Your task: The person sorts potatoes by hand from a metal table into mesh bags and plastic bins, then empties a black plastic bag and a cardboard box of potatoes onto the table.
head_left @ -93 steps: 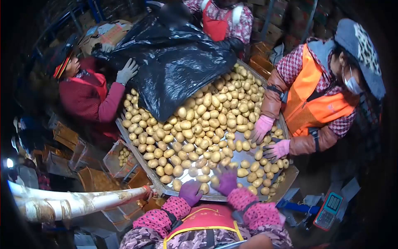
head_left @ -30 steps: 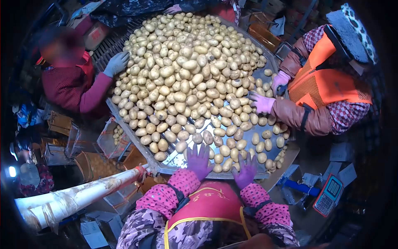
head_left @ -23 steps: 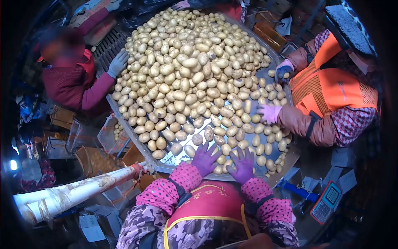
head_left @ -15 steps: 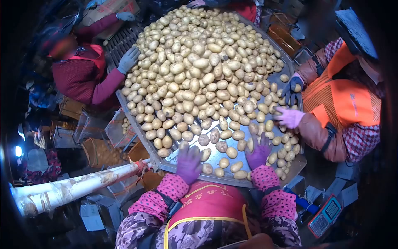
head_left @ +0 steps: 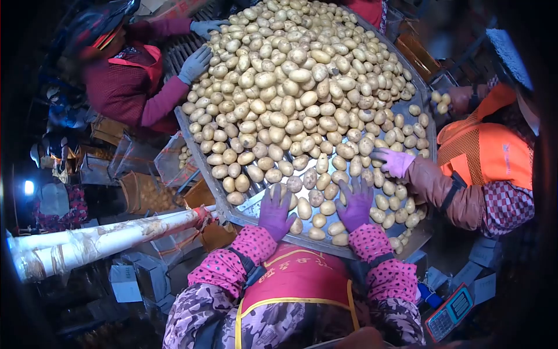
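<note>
A heap of pale yellow potatoes covers most of a metal sorting table. At the near edge, my left hand, in a purple glove, rests with fingers stretched forward, touching potatoes at its fingertips. My right hand, gloved alike, lies with spread fingers against potatoes to the right. Between the two hands sit several loose potatoes on the shiny surface. Neither hand grips one.
At the left, a person's grey gloves touch the heap. An orange-vested person at the right has a pink glove on potatoes and others in the far hand. A white pipe extends lower left; a scale sits lower right.
My hands have come closer together and slightly forward among the potatoes. The left person's second hand now reaches the heap. The right person's far hand has drawn back off the table with potatoes.
</note>
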`<state>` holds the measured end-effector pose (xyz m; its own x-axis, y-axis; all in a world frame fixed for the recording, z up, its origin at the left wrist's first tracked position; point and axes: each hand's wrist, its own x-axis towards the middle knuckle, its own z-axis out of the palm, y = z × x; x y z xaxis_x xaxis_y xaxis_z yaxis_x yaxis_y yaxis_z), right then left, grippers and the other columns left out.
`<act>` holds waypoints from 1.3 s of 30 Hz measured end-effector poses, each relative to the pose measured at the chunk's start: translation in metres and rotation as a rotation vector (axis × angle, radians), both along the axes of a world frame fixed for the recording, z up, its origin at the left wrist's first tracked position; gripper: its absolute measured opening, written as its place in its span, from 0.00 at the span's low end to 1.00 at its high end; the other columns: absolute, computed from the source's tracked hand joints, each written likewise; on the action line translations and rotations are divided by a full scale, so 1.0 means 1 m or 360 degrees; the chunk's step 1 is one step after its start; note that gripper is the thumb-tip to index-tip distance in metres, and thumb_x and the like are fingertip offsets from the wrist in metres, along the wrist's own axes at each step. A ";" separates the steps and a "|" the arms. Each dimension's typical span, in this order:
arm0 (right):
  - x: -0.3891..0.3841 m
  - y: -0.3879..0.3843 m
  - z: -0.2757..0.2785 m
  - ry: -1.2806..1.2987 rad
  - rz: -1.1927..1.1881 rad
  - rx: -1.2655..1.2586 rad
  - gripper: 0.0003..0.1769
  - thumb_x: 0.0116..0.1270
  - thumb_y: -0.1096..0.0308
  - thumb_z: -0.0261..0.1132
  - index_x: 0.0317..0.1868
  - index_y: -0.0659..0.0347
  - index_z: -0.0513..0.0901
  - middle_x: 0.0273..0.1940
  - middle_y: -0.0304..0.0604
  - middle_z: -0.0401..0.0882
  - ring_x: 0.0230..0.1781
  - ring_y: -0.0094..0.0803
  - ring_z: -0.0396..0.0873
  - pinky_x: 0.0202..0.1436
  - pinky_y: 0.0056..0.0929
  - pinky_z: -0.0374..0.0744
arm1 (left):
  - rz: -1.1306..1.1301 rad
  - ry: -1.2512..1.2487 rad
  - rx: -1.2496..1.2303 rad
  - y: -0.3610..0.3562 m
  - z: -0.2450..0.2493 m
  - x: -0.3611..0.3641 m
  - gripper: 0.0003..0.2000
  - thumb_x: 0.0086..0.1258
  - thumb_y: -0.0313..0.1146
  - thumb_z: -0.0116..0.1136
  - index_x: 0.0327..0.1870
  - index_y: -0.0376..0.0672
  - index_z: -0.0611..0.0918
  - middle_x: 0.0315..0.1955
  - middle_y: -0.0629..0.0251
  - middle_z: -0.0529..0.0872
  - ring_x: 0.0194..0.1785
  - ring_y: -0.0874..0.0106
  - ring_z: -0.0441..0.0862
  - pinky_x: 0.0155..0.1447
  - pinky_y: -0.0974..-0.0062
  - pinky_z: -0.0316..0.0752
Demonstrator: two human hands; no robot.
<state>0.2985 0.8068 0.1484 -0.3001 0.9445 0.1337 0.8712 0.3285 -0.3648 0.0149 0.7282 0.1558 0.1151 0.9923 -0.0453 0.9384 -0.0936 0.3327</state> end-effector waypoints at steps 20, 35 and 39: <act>-0.082 -0.007 -0.034 -0.0116 0.0318 -0.0216 0.30 0.67 0.65 0.69 0.71 0.43 0.82 0.57 0.52 0.82 0.52 0.51 0.82 0.59 0.55 0.73 | 0.0793 0.0367 0.0262 0.034 -0.003 -0.060 0.44 0.70 0.55 0.68 0.84 0.42 0.68 0.82 0.30 0.59 0.84 0.31 0.55 0.86 0.34 0.49; -0.035 -0.124 0.043 0.0630 0.0199 -0.0160 0.31 0.68 0.60 0.72 0.71 0.57 0.82 0.72 0.54 0.78 0.75 0.58 0.72 0.80 0.59 0.66 | 0.0447 -0.2418 -0.1162 0.001 0.014 -0.009 0.18 0.85 0.45 0.57 0.62 0.39 0.82 0.47 0.59 0.88 0.48 0.63 0.89 0.50 0.68 0.87; 0.033 -0.148 0.014 -0.0053 0.0308 -0.0332 0.31 0.68 0.48 0.71 0.71 0.44 0.84 0.79 0.46 0.72 0.81 0.56 0.64 0.84 0.69 0.56 | 0.1021 -0.2821 -0.1311 -0.019 0.030 -0.034 0.20 0.85 0.45 0.55 0.60 0.34 0.80 0.42 0.57 0.88 0.43 0.66 0.87 0.45 0.75 0.84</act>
<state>0.3317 0.6587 0.1623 -0.4784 0.8753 -0.0706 0.8122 0.4106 -0.4144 -0.0190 0.7092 0.1857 0.2448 0.7089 -0.6615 -0.5536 0.6623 0.5049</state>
